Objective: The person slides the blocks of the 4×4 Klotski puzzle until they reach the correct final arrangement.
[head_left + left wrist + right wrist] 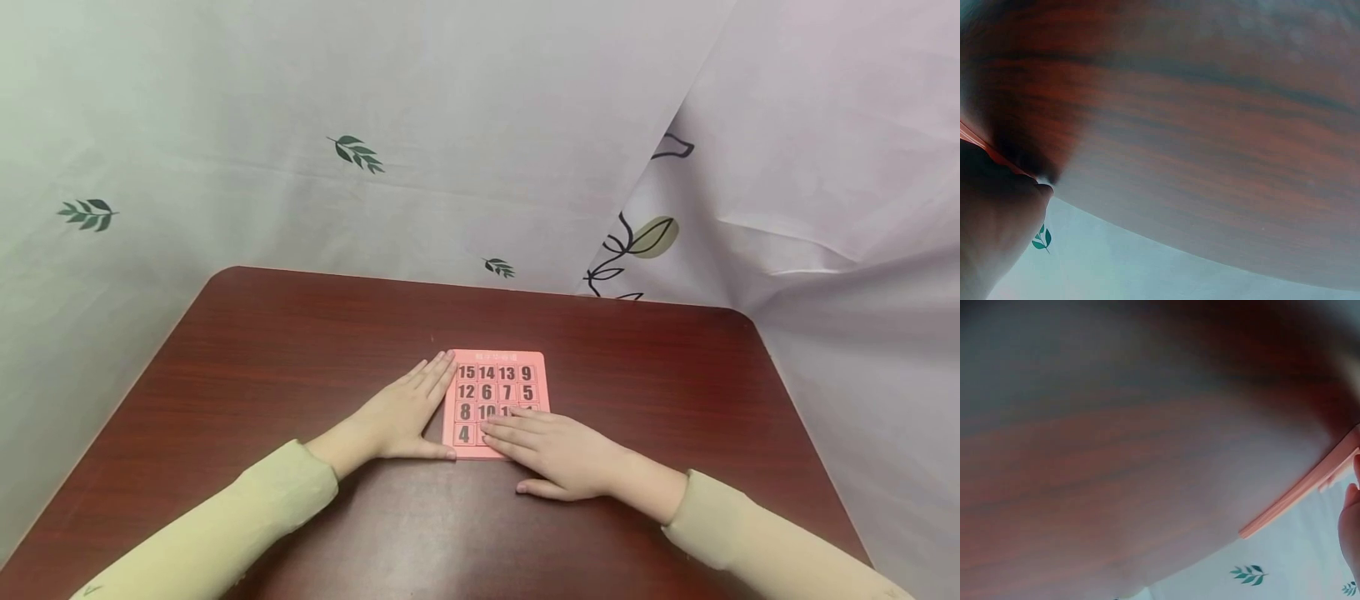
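A pink number slide puzzle (497, 392) lies flat on the table, with black numbers on square tiles. Its top row reads 15, 14, 13, 9. My left hand (397, 417) lies along the puzzle's left side, fingers extended at the upper left edge and thumb at the lower left corner. Over the lower right tiles are the outstretched fingers of my right hand (562, 450), hiding several numbers; its thumb sits off the near edge. The right wrist view catches the puzzle's side edge (1300, 490) and a bit of the hand.
The dark red-brown wooden table (315, 333) has rounded far corners. Pale cloth (450, 125) with leaf prints hangs behind it, and another curtain (840, 208) hangs on the right. Light sleeves (292, 487) cover both forearms.
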Demonstrator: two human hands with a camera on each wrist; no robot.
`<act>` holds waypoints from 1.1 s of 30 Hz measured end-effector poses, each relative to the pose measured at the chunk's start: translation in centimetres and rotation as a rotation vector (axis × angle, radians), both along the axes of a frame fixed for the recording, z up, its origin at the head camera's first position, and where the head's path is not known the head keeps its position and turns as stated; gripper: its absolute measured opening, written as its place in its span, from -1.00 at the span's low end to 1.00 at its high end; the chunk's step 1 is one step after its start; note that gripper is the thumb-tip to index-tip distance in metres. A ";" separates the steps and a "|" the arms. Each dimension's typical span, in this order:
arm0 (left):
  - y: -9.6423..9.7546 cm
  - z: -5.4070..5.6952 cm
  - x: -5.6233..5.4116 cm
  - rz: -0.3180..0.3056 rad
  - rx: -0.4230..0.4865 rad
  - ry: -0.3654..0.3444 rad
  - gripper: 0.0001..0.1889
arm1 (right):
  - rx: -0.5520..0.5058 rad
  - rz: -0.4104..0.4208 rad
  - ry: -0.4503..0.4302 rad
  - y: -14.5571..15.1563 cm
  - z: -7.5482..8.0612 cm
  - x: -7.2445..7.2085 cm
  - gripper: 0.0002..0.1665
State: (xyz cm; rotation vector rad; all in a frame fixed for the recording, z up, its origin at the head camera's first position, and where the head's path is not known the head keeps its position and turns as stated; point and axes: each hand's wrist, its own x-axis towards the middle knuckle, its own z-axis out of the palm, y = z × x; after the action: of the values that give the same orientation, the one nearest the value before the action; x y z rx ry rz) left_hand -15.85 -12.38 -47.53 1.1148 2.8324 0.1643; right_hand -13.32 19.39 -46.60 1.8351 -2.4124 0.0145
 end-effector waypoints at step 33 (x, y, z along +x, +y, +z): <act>0.2 0.3 0.1 0.004 0.008 -0.011 0.39 | -0.096 -0.031 0.014 3.5 -0.4 1.1 -0.17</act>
State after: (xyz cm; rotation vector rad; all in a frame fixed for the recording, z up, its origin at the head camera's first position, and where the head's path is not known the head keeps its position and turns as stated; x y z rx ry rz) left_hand -15.75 -12.22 -47.21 1.1061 2.8274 0.1808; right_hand -12.23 22.93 -47.05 1.7509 -2.3868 0.1125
